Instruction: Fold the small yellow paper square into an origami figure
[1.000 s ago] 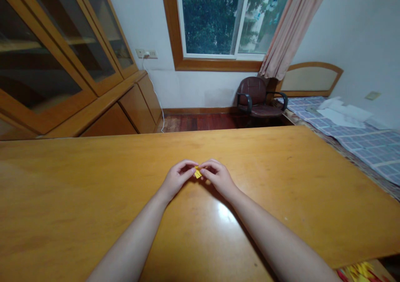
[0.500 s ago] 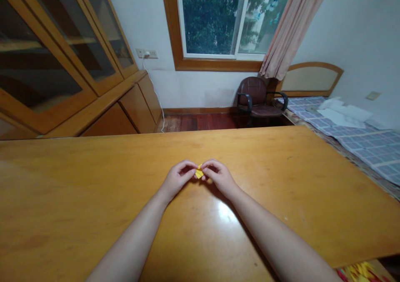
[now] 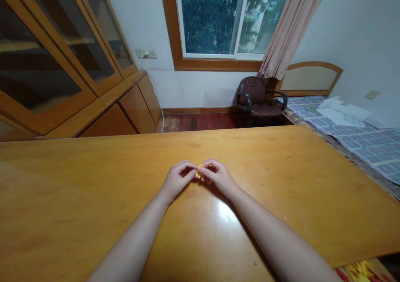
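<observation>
A small folded piece of yellow paper (image 3: 198, 172) is pinched between both my hands, just above the middle of the wooden table (image 3: 93, 182). My left hand (image 3: 177, 181) has its fingers curled and closed on the paper's left side. My right hand (image 3: 218, 178) is also closed, thumb and fingertips gripping the right side. Most of the paper is hidden by my fingers.
A pile of yellow and red paper pieces (image 3: 359, 270) lies at the table's near right corner. Beyond the table stand a wooden cabinet with glass doors (image 3: 62, 56), a dark armchair (image 3: 256, 98) under the window, and a bed (image 3: 350, 132) on the right.
My fingers have closed in slightly on the yellow paper, so less of it shows. Hands and arms stay in the same spot.
</observation>
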`<state>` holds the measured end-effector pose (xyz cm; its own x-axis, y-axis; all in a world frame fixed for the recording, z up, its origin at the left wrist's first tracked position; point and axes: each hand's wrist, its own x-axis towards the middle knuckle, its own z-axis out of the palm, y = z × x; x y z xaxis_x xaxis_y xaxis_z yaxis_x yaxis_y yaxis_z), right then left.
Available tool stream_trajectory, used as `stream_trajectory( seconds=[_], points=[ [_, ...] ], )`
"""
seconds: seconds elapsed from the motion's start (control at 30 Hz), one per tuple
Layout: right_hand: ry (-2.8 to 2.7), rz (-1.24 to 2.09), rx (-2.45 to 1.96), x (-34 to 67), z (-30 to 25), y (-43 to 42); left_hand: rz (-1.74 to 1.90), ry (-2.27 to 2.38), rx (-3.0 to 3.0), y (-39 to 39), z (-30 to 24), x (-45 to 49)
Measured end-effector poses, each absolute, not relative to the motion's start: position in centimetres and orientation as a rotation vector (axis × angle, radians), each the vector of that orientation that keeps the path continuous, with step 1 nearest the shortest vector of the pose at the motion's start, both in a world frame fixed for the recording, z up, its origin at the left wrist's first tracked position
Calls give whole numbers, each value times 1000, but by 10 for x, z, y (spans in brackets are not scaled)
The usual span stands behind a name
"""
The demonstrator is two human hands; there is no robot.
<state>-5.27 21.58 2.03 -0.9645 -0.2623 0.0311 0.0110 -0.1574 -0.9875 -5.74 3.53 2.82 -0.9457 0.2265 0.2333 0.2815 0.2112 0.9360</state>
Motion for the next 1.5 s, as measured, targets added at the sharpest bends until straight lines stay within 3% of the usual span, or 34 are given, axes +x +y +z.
stream_trajectory(
  seconds=[0.53, 0.9, 1.5],
  points=[
    [1902, -2260, -254, -53, 19, 215, -2324, -2291, -338, 38, 29, -58],
    [1873, -2304, -264, -55, 13, 215, -2323, -2301, -297, 37, 27, -58],
    [1842, -2361, -259, -54, 15, 215, -2008, -2375, -445, 35, 20, -60]
  ],
)
